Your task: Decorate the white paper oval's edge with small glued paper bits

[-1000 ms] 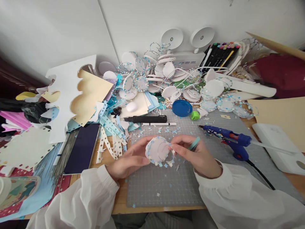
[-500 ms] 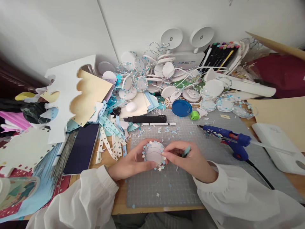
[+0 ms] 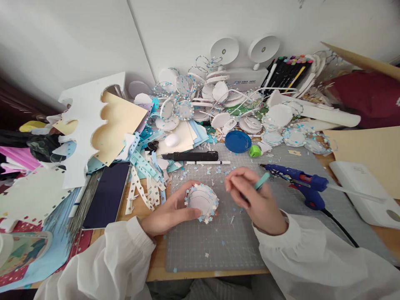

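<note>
Change: right hand [image 3: 253, 200] lifted off the paper disc [image 3: 201, 201] since half a second ago, now slightly right of it and apart; disc and left hand [image 3: 170, 212] much as before.
Left hand: lower centre of frame, fingers curled round the disc's left and lower edge, thumb on the near rim; closed on it.
Paper disc: white, round, rim set with small blue and white punched bits; at centre frame, over the grey cutting mat [image 3: 218, 246].
Right hand: centre-right, blurred; fingers bent loosely, a teal tool [image 3: 261, 182] held between them, tip pointing to upper right.
Glue gun: blue glue gun [image 3: 300, 179] lying on the mat, right of the right hand, nozzle towards centre.
Black bar: black bar-shaped tool [image 3: 190, 156] with a white pen [image 3: 208, 163] just below it, above the disc.
Blue lid: blue lid [image 3: 238, 141] and green sharpener [image 3: 255, 151] side by side at the mat's far edge.
Background pile: heap of white discs [image 3: 218, 100] at upper centre.
Left side: dark tablet [image 3: 108, 193] beside star-punched paper strips [image 3: 140, 183].
</note>
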Demonstrator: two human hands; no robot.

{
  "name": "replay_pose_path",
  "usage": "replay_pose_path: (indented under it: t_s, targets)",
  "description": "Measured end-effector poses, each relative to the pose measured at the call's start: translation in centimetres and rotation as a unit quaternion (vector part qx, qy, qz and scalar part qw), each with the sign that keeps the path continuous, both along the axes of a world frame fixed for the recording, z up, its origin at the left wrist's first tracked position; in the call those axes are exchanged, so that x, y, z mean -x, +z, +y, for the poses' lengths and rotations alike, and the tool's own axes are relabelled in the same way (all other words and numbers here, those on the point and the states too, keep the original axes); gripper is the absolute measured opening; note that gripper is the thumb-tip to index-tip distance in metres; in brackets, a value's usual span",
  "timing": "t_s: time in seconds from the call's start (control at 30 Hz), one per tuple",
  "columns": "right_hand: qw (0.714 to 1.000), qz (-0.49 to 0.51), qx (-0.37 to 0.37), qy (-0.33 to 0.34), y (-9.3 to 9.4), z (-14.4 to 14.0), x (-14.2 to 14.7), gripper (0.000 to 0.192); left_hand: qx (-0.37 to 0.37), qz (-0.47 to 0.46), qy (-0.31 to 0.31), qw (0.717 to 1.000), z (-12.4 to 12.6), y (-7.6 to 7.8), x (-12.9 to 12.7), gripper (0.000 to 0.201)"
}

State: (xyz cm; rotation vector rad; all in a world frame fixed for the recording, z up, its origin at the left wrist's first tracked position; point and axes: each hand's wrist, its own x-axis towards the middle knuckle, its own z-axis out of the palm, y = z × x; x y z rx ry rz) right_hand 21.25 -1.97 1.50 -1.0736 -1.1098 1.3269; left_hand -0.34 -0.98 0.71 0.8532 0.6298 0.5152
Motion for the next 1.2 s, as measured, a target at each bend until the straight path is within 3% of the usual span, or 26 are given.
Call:
replay_pose_path:
  t_s: [0.2,0.3,0.47,0.73,0.9,1.0,1.2]
  targets:
    - [0.980,0.161,-0.006,-0.115,0.6,1.3,-1.7,0.020,-0.052,-0.016,-0.052,0.997,0.1,0.7,0.4,0.054]
    - [0.978,0.179,0.002,-0.108,0.5,1.5,-1.9,0.032,-0.116,0.023,-0.055,0.991,0.2,0.9,0.7,0.053]
    - [0.980,0.170,0.078,-0.070,0.4,1.2,-1.4,0.056,-0.233,0.066,-0.058,0.968,0.3,0.8,0.9,0.050]
    - [0.986,0.133,0.065,-0.079,-0.1,1.2,-0.8,0.029,-0.289,0.095,-0.085,0.949,0.2,0.8,0.8,0.049]
    - [0.990,0.114,0.064,-0.044,-0.3,1.2,-0.5,0.019,-0.316,0.099,-0.072,0.941,0.3,0.8,0.9,0.047]
    - [0.991,0.119,0.063,0.005,-0.3,1.0,-0.5,0.016,-0.385,0.125,-0.069,0.912,0.4,0.9,0.8,0.043]
    - [0.989,0.126,0.034,0.073,-0.7,0.4,-0.7,0.012,-0.532,0.225,-0.083,0.812,0.4,1.1,-0.1,0.046]
